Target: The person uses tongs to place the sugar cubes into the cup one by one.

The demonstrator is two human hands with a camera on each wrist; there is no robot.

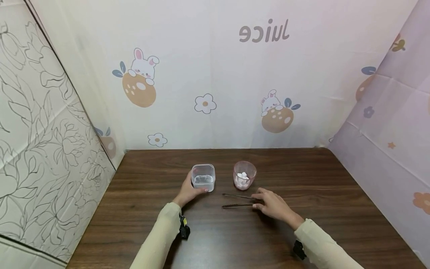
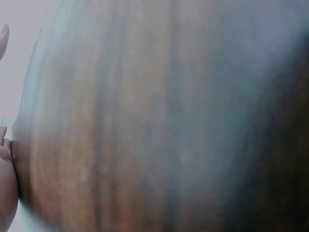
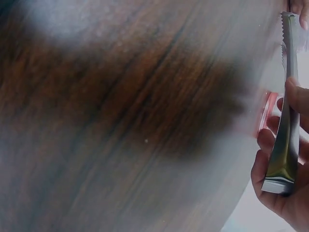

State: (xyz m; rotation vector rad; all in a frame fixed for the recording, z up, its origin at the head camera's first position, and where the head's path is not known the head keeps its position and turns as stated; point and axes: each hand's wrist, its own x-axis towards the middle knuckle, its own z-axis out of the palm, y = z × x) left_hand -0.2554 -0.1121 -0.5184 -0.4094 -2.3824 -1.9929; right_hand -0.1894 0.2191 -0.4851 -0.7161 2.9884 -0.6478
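My left hand grips a clear square plastic container from its left side, thumb along the near wall. In my right hand is a pair of metal tongs, held between thumb and fingers. Their two arms stand apart and point left, with nothing between the tips. The right wrist view shows the toothed end and shiny bent back of the tongs lying in the palm. Beyond the tongs stands a pinkish clear glass with several white lumps in it.
The dark wood table reaches back to a curtain printed with rabbits and flowers. More patterned cloth hangs at the left and right sides. The left wrist view shows mostly blurred table surface.
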